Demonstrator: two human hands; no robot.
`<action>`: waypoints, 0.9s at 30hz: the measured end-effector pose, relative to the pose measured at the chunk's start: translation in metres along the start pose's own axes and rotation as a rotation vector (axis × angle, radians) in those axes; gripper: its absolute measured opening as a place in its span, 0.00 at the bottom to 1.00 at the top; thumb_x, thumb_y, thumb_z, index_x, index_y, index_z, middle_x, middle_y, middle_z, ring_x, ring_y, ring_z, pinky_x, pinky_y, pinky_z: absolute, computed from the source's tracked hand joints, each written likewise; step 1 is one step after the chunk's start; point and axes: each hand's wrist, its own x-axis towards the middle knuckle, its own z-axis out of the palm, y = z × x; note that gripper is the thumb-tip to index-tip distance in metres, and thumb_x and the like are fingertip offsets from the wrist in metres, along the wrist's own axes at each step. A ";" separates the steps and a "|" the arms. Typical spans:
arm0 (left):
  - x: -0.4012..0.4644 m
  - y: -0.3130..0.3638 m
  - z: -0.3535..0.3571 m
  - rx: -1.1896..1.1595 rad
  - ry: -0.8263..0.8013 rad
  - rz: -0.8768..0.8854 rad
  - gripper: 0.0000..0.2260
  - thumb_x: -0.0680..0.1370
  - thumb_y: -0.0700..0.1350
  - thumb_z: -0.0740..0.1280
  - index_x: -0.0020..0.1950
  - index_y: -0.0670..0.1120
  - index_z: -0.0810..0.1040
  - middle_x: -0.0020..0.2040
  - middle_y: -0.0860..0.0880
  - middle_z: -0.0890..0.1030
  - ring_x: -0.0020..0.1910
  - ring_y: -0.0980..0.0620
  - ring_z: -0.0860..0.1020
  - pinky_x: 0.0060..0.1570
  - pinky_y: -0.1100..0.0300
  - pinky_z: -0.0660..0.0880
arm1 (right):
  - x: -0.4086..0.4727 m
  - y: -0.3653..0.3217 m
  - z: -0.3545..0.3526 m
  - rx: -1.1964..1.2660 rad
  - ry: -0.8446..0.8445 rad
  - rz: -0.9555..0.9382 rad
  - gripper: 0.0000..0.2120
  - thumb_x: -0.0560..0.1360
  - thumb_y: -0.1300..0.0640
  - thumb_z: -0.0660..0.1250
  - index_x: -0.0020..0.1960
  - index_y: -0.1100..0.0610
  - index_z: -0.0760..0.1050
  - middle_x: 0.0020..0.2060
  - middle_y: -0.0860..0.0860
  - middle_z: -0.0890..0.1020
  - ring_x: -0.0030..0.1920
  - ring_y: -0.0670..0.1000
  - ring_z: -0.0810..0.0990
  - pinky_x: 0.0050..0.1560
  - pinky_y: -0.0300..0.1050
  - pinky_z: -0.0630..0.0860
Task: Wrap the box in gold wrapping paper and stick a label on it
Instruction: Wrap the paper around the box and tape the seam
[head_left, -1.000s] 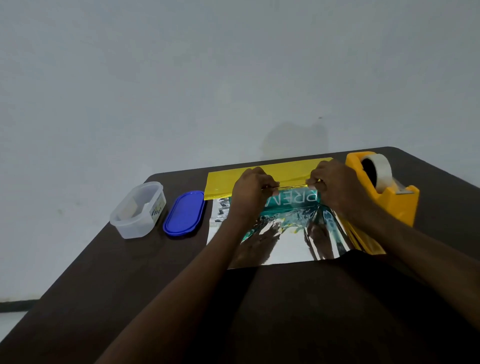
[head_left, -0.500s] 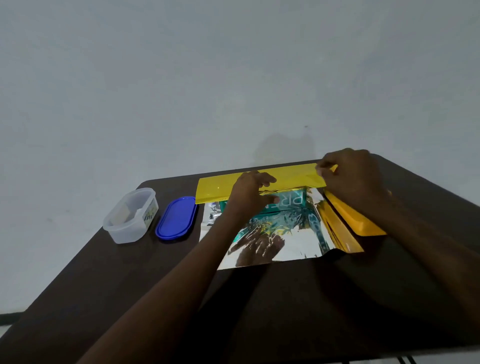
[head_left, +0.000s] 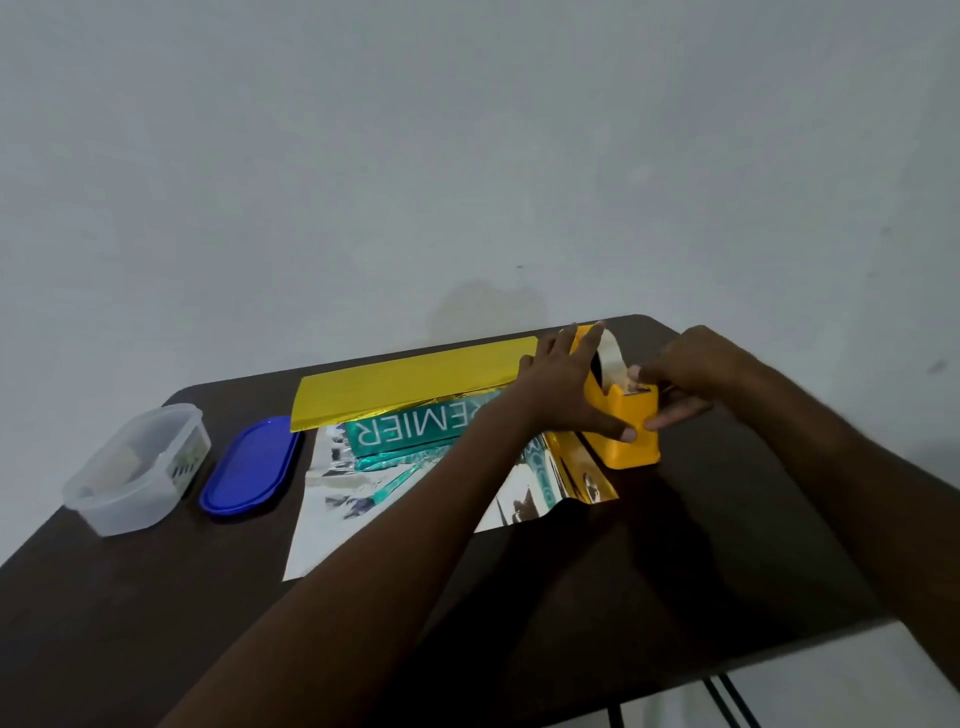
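Dark brown table (head_left: 156, 597) is filling the lower frame. On it, centre, the gold wrapping paper sheet (head_left: 415, 376) is lying silver side up, far edge folded gold-side-out over the teal cardboard box lettered "PREMIER" (head_left: 410, 428). The box's long axis is running left-right across the frame, and it is sitting left of and just below both hands, partly uncovered.

Both hands are sitting right of centre at the yellow plastic tape dispenser (head_left: 631, 426), which is standing on the paper's right edge, just beside the box's right end. Left hand (head_left: 566, 389), nearer the box, is bracing the dispenser with fingers spread, thumb on its side. Right hand (head_left: 685, 379) is pinching at the tape roll (head_left: 613, 353) near the cutter; whether tape is actually in the pinch, can't tell.

Versus a second ago: both hands have left the paper fold and gone to the dispenser; the flap is sitting unheld.

Left of frame: clear plastic tub (head_left: 137, 467), blue oval lid (head_left: 249, 465) beside it.
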 end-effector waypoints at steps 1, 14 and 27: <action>0.002 -0.001 0.000 0.002 -0.011 -0.005 0.58 0.63 0.67 0.75 0.80 0.53 0.41 0.80 0.45 0.45 0.78 0.41 0.44 0.72 0.36 0.50 | 0.000 0.000 0.000 0.035 -0.009 0.023 0.16 0.77 0.57 0.70 0.58 0.66 0.74 0.53 0.63 0.79 0.42 0.62 0.84 0.34 0.48 0.83; 0.004 -0.008 0.006 0.022 -0.016 -0.020 0.59 0.62 0.69 0.75 0.79 0.56 0.39 0.80 0.46 0.43 0.78 0.40 0.43 0.73 0.37 0.48 | -0.014 0.023 0.013 0.481 0.126 -0.150 0.02 0.72 0.65 0.69 0.42 0.62 0.76 0.49 0.60 0.78 0.55 0.61 0.79 0.47 0.67 0.80; 0.006 -0.012 0.006 0.063 0.009 0.028 0.58 0.61 0.69 0.75 0.79 0.56 0.42 0.80 0.46 0.47 0.78 0.40 0.45 0.72 0.36 0.50 | -0.013 0.077 0.041 0.616 0.284 -0.177 0.05 0.74 0.61 0.72 0.40 0.59 0.78 0.43 0.58 0.81 0.44 0.54 0.81 0.48 0.53 0.82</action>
